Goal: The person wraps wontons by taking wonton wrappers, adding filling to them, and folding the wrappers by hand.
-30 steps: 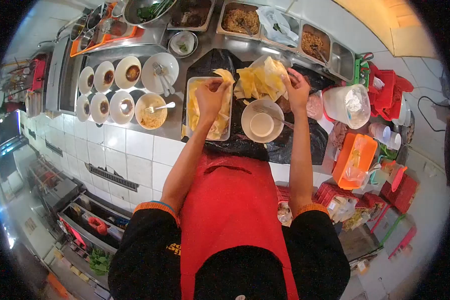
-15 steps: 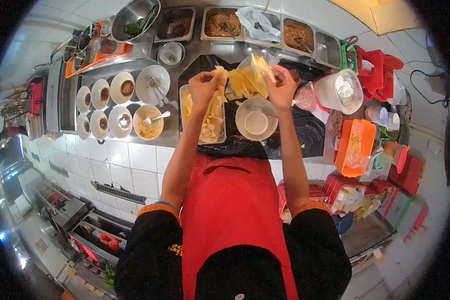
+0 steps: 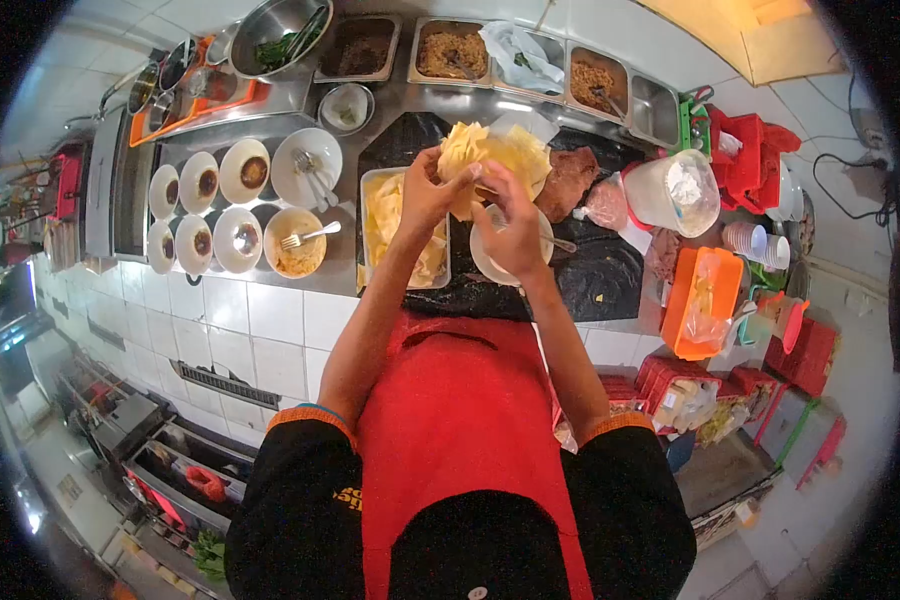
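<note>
My left hand [image 3: 435, 192] is closed on a thin yellow wonton wrapper [image 3: 463, 205], fingers bent around it. Meeting it from the right, my right hand [image 3: 510, 222] has curled fingers at the same wrapper; its fingertips are partly hidden. Just beyond both hands lie loose yellow wrappers [image 3: 520, 155]. Under my right hand sits a white bowl [image 3: 488, 266], partly covered, with a utensil handle [image 3: 564, 244] sticking out to the right. Left of the bowl, a rectangular tray [image 3: 368, 262] holds yellow folded pieces. Reddish-brown meat [image 3: 570, 182] lies right of the wrappers.
Several white bowls with dark sauce [image 3: 244, 171] stand at the left, beside a bowl with a fork [image 3: 295, 262]. Metal food pans [image 3: 452, 52] line the back. A white tub [image 3: 675, 190] and an orange basket [image 3: 682, 320] stand at the right.
My right hand has moved left and down to meet my left hand. The yellow sheet it held up at the right is no longer raised there.
</note>
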`<action>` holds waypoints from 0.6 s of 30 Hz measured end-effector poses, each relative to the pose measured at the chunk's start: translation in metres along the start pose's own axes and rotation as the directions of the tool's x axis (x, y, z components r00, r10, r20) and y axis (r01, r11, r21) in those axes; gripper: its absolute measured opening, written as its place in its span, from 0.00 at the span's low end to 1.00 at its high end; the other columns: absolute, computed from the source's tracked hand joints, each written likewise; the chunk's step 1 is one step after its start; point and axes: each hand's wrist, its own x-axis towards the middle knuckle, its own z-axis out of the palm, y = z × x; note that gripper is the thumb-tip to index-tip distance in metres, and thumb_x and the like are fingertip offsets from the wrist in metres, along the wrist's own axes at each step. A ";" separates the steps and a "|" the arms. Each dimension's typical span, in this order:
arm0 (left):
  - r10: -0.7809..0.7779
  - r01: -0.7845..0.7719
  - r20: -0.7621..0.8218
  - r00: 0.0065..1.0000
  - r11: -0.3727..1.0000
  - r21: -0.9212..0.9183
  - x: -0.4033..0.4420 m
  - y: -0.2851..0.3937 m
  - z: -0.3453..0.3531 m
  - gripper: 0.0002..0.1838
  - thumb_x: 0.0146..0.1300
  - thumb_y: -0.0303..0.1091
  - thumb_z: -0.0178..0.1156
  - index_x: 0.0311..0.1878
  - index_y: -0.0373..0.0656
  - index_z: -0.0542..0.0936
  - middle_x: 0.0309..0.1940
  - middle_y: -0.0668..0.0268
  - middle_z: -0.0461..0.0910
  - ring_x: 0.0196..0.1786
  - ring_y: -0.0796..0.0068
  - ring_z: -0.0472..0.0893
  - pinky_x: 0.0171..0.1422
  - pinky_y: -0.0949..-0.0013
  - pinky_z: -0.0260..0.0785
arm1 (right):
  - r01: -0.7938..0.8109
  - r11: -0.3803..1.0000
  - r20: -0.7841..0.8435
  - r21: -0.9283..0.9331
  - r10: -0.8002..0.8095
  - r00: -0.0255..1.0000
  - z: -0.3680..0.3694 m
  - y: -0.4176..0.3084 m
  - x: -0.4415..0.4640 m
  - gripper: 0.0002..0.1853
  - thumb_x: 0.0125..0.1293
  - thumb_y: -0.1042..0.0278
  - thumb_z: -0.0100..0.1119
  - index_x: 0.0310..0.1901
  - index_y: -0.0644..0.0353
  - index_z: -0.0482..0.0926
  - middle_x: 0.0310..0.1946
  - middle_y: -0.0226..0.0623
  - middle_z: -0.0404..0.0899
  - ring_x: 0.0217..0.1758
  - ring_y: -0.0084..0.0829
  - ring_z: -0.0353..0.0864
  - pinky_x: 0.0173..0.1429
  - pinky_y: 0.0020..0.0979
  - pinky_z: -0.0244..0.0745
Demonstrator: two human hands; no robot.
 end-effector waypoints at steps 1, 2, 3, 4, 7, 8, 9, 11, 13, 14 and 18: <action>-0.088 0.088 0.030 0.996 0.996 0.001 -0.003 0.005 -0.004 0.25 0.63 0.35 0.76 0.58 0.34 0.78 0.49 0.62 0.86 0.49 0.75 0.86 0.55 0.70 0.79 | 0.002 1.000 0.010 0.000 -0.002 1.000 -0.006 -0.003 -0.001 0.28 0.66 0.83 0.64 0.68 0.66 0.72 0.59 0.45 0.82 0.61 0.35 0.84 0.63 0.34 0.81; -0.085 0.085 0.021 0.996 0.996 -0.004 -0.005 0.007 -0.007 0.25 0.63 0.35 0.76 0.58 0.34 0.78 0.49 0.62 0.86 0.49 0.75 0.86 0.55 0.70 0.79 | -0.059 0.997 0.089 0.056 0.054 0.995 -0.014 -0.007 -0.001 0.26 0.66 0.82 0.64 0.67 0.66 0.73 0.60 0.46 0.82 0.63 0.34 0.84 0.62 0.34 0.81; -0.112 0.127 0.128 0.985 0.985 -0.115 -0.006 0.007 -0.011 0.27 0.63 0.36 0.77 0.60 0.34 0.78 0.50 0.62 0.86 0.49 0.75 0.86 0.56 0.70 0.79 | -0.125 0.986 0.170 0.106 0.106 0.980 -0.023 -0.010 0.001 0.25 0.67 0.80 0.63 0.66 0.65 0.74 0.61 0.46 0.82 0.64 0.34 0.83 0.62 0.33 0.81; -0.124 0.178 0.238 0.963 0.959 -0.219 -0.008 0.009 -0.015 0.28 0.62 0.36 0.77 0.61 0.35 0.78 0.50 0.63 0.87 0.49 0.76 0.86 0.56 0.70 0.79 | -0.125 0.990 0.212 -0.066 0.136 0.968 -0.036 -0.014 0.005 0.26 0.66 0.79 0.66 0.65 0.62 0.75 0.57 0.42 0.85 0.62 0.31 0.84 0.61 0.32 0.81; -0.170 0.208 0.362 0.916 0.976 -0.069 -0.015 0.020 -0.022 0.28 0.65 0.38 0.75 0.64 0.36 0.77 0.52 0.64 0.86 0.50 0.77 0.85 0.56 0.70 0.79 | -0.011 0.961 0.227 -0.276 0.076 0.971 -0.063 -0.036 0.025 0.28 0.64 0.76 0.70 0.65 0.60 0.76 0.55 0.41 0.86 0.60 0.30 0.85 0.62 0.32 0.79; -0.167 0.207 0.362 0.917 0.976 -0.073 -0.016 0.023 -0.023 0.28 0.65 0.38 0.75 0.64 0.36 0.77 0.52 0.64 0.86 0.50 0.77 0.85 0.56 0.70 0.79 | 0.161 0.941 0.279 -0.298 -0.075 0.957 -0.067 -0.047 0.036 0.33 0.58 0.74 0.76 0.66 0.59 0.76 0.58 0.42 0.84 0.61 0.33 0.83 0.67 0.34 0.76; -0.216 0.242 0.413 0.885 0.970 -0.012 -0.015 0.026 -0.023 0.28 0.65 0.39 0.74 0.64 0.37 0.77 0.51 0.64 0.86 0.50 0.77 0.85 0.56 0.70 0.79 | 0.164 0.939 0.282 -0.301 -0.076 0.956 -0.064 -0.055 0.044 0.33 0.58 0.74 0.76 0.66 0.59 0.76 0.58 0.42 0.84 0.61 0.33 0.83 0.67 0.34 0.76; -0.262 0.272 0.465 0.846 0.961 0.048 -0.016 0.027 -0.024 0.28 0.66 0.40 0.74 0.63 0.37 0.78 0.50 0.65 0.86 0.49 0.78 0.85 0.55 0.70 0.79 | 0.255 0.921 0.429 -0.296 -0.110 0.896 -0.055 -0.065 0.050 0.37 0.53 0.74 0.79 0.67 0.57 0.77 0.61 0.43 0.82 0.65 0.36 0.81 0.72 0.36 0.72; -0.313 0.317 0.549 0.775 0.944 0.091 -0.019 0.038 -0.024 0.25 0.68 0.39 0.71 0.63 0.39 0.78 0.48 0.65 0.87 0.46 0.78 0.86 0.53 0.71 0.79 | 0.180 0.945 0.505 -0.272 -0.019 0.863 -0.053 -0.064 0.049 0.39 0.50 0.74 0.80 0.68 0.57 0.77 0.63 0.42 0.81 0.67 0.37 0.79 0.74 0.36 0.70; -0.305 0.311 0.547 0.779 0.947 0.085 -0.018 0.044 -0.027 0.25 0.68 0.39 0.71 0.63 0.39 0.78 0.48 0.65 0.87 0.46 0.78 0.86 0.53 0.71 0.79 | 0.102 0.963 0.584 -0.249 0.065 0.809 -0.051 -0.062 0.051 0.41 0.48 0.74 0.81 0.68 0.56 0.77 0.64 0.42 0.80 0.69 0.37 0.77 0.75 0.36 0.69; -0.270 0.153 0.591 0.760 0.958 0.241 -0.022 0.045 -0.044 0.24 0.75 0.44 0.62 0.67 0.42 0.75 0.53 0.60 0.83 0.51 0.74 0.84 0.55 0.67 0.78 | 0.094 0.953 0.607 -0.287 0.105 0.787 -0.050 -0.058 0.050 0.42 0.49 0.73 0.81 0.70 0.53 0.77 0.67 0.37 0.79 0.70 0.35 0.77 0.75 0.35 0.69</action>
